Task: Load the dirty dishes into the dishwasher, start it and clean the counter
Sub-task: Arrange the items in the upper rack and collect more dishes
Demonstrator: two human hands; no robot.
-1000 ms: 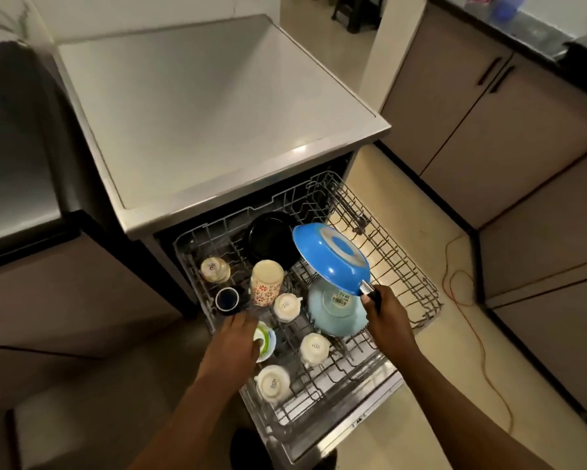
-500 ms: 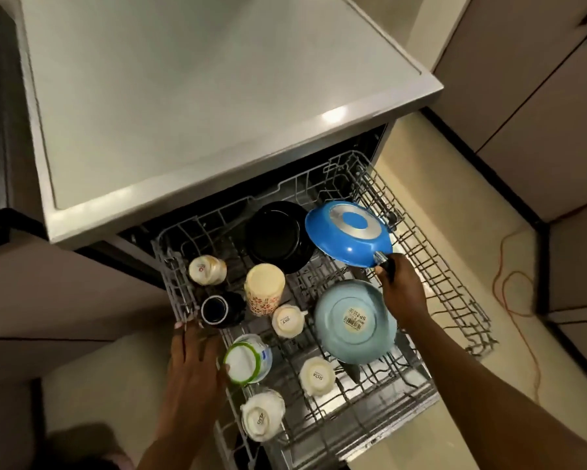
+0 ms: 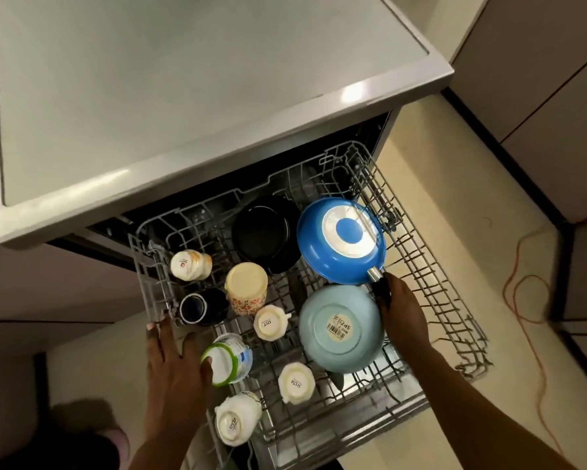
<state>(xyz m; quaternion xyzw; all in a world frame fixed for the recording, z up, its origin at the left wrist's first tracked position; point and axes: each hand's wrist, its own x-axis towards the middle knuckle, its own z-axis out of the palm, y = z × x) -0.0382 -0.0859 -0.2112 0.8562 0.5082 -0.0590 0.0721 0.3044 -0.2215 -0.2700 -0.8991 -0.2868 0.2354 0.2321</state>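
Note:
The dishwasher's wire rack [image 3: 431, 266] is pulled out under the steel counter top [image 3: 183, 89]. My right hand [image 3: 402, 317] grips the black handle of a blue pan [image 3: 341, 240], which lies upside down at the rack's back right. My left hand [image 3: 173, 364] rests with straight fingers on the rack's left edge, touching a green-rimmed container [image 3: 227, 357]. A light blue bowl [image 3: 341, 329] sits upside down in front of the pan. A black pan [image 3: 266, 232], a floral cup [image 3: 246, 288], a dark mug [image 3: 197, 307] and several white cups [image 3: 270, 322] fill the rest.
An orange cable [image 3: 519, 300] loops on the floor to the right of the rack. Beige cabinet doors [image 3: 539, 79] stand at the right. The rack's right part holds only bare wire. A dark shape [image 3: 78, 446] lies on the floor at the lower left.
The view has tilted down and closer to the rack. My right hand has carried the blue pan back and down to the rack's rear right. My left hand slid to the rack's left edge.

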